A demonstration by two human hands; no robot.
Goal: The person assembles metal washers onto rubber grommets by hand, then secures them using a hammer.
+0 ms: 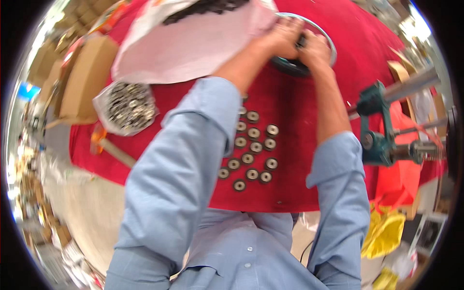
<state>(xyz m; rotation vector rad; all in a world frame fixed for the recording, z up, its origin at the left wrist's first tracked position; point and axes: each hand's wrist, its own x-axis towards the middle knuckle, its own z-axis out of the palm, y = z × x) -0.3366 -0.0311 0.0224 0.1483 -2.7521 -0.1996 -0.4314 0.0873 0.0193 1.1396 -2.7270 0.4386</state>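
Observation:
Both my arms reach to the far side of the table, over a round bowl [333, 50] with a pale shiny rim and dark contents. My left hand [286, 38] and my right hand [316, 50] come together above it, fingers bent inward and slightly blurred. A small black piece [301, 41] shows between them; its kind cannot be made out. Nearer to me, several small black-rimmed metal rings [255, 146], like bearings or rollers, lie flat in loose rows between my forearms.
A red cloth [290, 188] covers the table. At left are a bag of small metal parts [129, 107], a hammer [116, 152] and a cardboard box [87, 77]. A white sack [169, 63] with black pieces lies far left. A green metal press [379, 130] stands right.

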